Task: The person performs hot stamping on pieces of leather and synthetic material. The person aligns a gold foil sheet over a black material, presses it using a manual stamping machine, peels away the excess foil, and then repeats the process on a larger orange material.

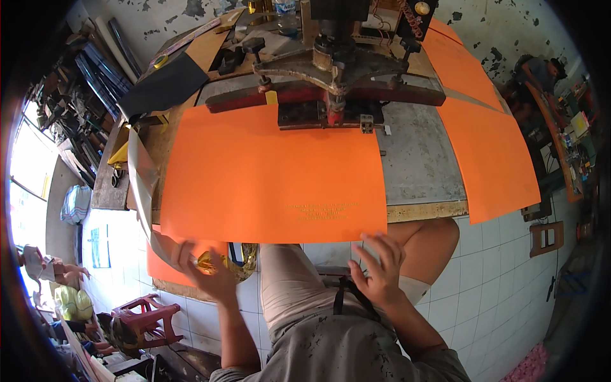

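A large orange sheet (267, 172) lies in front of me, its near edge reaching past the table. Small gold lettering shows near its lower right. My left hand (207, 274) is slightly blurred below the sheet's near left corner, fingers apart, beside the end of a long pale foil strip (143, 178). Gold foil (245, 266) shows behind that hand. My right hand (380, 267) has its fingers spread at the sheet's near right corner; whether they touch it I cannot tell. Over the sheet's far edge sits the dark head of a metal press (328, 89).
More orange sheets (490, 159) lie at the right, one overhanging the table. A black sheet (162, 86) rests at the far left. Below the table's left side is another orange sheet (167, 258). A red plastic stool (149, 321) stands on the floor. Another person (544, 73) is at the far right.
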A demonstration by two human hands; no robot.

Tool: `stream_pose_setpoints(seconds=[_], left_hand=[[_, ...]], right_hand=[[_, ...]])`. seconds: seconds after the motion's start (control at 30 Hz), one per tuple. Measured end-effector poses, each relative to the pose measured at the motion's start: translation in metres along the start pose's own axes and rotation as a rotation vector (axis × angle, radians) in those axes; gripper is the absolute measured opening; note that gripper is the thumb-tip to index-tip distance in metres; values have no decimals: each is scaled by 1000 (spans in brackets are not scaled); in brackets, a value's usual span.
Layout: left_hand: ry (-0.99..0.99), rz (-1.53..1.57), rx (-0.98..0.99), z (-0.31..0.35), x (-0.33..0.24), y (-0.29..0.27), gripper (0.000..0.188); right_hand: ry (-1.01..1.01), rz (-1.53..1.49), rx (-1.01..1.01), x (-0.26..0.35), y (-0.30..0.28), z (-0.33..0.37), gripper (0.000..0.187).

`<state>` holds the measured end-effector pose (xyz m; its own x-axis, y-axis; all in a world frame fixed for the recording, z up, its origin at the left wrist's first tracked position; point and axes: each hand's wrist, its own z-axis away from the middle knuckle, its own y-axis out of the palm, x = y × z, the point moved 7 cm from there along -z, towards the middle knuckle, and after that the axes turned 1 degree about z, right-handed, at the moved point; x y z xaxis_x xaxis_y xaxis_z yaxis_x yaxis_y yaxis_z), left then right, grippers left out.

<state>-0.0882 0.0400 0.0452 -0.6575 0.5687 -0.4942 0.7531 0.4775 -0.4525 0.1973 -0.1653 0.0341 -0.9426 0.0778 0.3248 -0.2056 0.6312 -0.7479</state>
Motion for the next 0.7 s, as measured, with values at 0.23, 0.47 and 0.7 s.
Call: stream_pose_setpoints(seconds=[0.23,0.47,0.7], left_hand=[[-813,1026,957,110,-84,105,25],[-1022,1334,994,118,-109,136,35],[-921,1305,964,114,-111,136,31]], right_hand=[[68,-16,47,-15,10,-24,49],[-80,26,-21,-17,16,-18,38],[-132,14,-57,-17,15,-11,29]])
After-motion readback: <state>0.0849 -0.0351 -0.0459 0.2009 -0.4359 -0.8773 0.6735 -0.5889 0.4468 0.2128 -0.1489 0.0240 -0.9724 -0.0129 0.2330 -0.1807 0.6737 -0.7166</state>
